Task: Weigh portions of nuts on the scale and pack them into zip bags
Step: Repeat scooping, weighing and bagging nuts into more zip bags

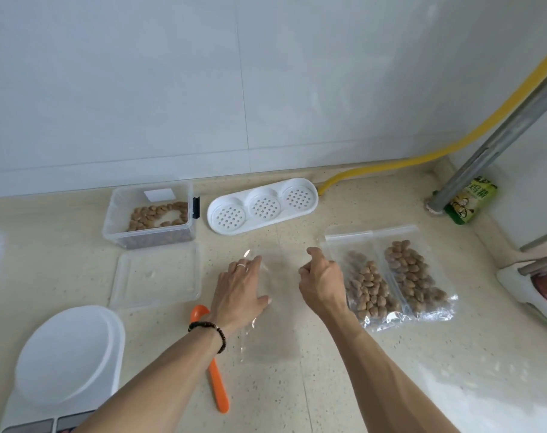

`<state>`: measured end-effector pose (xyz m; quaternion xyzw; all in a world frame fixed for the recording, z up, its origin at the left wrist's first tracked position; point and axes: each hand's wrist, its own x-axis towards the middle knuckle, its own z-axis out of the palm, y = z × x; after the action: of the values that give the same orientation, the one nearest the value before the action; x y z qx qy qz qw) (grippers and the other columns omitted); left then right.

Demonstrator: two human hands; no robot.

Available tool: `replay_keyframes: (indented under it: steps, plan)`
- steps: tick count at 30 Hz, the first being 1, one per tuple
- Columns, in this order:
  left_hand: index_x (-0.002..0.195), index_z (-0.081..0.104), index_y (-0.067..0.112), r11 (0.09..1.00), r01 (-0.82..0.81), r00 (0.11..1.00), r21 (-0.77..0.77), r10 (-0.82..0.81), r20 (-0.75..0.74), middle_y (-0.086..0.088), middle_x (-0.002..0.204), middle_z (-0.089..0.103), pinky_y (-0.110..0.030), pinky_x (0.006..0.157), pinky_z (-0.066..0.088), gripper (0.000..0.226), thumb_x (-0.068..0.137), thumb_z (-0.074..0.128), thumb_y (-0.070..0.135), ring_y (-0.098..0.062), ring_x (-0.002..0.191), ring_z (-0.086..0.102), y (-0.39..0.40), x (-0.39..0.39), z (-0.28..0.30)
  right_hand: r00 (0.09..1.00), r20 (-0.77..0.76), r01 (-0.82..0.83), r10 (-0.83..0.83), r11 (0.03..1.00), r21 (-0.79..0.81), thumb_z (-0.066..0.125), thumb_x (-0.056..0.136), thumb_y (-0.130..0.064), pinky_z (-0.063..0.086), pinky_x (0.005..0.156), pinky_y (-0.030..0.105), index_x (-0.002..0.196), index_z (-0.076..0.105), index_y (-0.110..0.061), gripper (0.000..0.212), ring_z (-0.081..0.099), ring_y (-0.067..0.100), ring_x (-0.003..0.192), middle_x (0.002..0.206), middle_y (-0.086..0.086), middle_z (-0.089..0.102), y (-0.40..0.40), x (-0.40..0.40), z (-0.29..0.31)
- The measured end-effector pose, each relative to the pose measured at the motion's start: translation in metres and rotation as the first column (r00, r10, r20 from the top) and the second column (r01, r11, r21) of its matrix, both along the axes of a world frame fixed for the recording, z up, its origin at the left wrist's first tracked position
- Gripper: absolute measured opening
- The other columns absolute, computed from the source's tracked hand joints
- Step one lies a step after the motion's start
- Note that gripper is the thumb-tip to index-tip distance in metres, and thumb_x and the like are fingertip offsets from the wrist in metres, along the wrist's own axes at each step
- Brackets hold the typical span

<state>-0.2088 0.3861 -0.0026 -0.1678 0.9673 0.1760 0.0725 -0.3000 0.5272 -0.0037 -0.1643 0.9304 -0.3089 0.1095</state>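
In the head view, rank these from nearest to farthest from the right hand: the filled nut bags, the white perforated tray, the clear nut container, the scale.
From the right hand:
1. Filled nut bags, just to its right.
2. White perforated tray, behind it by the wall.
3. Clear nut container, back left.
4. Scale, front left corner.

Orange spoon (217, 379), brown nuts (158, 215), yellow hose (422, 157), white perforated tray (262, 206)

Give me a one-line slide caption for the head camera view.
Left hand flattens an empty zip bag beside two filled bags of nuts.
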Motion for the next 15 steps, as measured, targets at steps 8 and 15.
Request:
replay_keyframes:
  steps: [8,15]
  plan:
    - [0.153,0.016,0.025,0.746,-0.172,0.936,0.643,0.327,-0.128,0.005,0.130,0.049,-0.018,0.082,0.044,0.067,0.097,0.051,0.015,-0.007,0.109,0.054,-0.003,-0.018,0.031,0.945,0.232,0.309,-0.229,0.857,-0.412,0.054,0.091,0.001,0.058,0.066,0.030,0.094,0.065,-0.012,0.017,0.069,0.015,0.068,0.086,0.006,0.070,0.012,-0.020,0.054]
    - [0.127,0.051,0.022,0.718,-0.094,0.940,0.689,0.291,-0.176,-0.009,0.093,0.064,-0.021,0.071,0.048,0.034,0.095,0.055,0.010,-0.009,0.074,0.069,-0.038,-0.009,0.081,0.895,0.411,0.412,-0.172,0.670,-0.617,0.058,0.090,0.002,0.056,0.064,0.025,0.106,0.061,-0.009,0.020,0.066,0.015,0.066,0.086,0.011,0.070,-0.006,-0.016,0.098]
